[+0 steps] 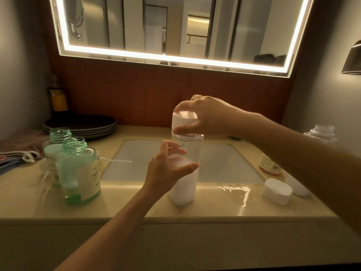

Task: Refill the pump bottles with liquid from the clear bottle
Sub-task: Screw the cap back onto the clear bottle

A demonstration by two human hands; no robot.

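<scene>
A lit mirror (175, 26) is hung above a beige countertop (136, 202), into whose middle a pale sink (136, 153) is set. A stack of dark plates (82, 124) is kept at the back left corner, with a dark bottle with a yellow label (57, 96) behind it, and folded towels (17, 149) are laid along the left edge.

The clear bottle (184, 190) is stood upright on the front strip of the countertop, between the sink and the front edge; its lower part looks white. Its body is gripped by the left hand (166, 169), thumb and fingers curled round it. The white cap (183, 119) on its neck is pinched by the right hand (207, 116), fingertips on top and thumb at the lower rim; whether it is screwed down cannot be told.

Two uncapped green bottles (78, 173) are stood touching near the front left corner, with green liquid seen in the bottom of the nearer one. A thin white pump tube (117, 160) is laid just beside them, reaching over the sink's left rim.

Near the right edge, an uncapped clear container (320, 133) and a labelled pinkish bottle (270, 165) are partly hidden by the right arm. A loose white lid (276, 190) is set near the front right corner, beside a puddle (236, 192).
</scene>
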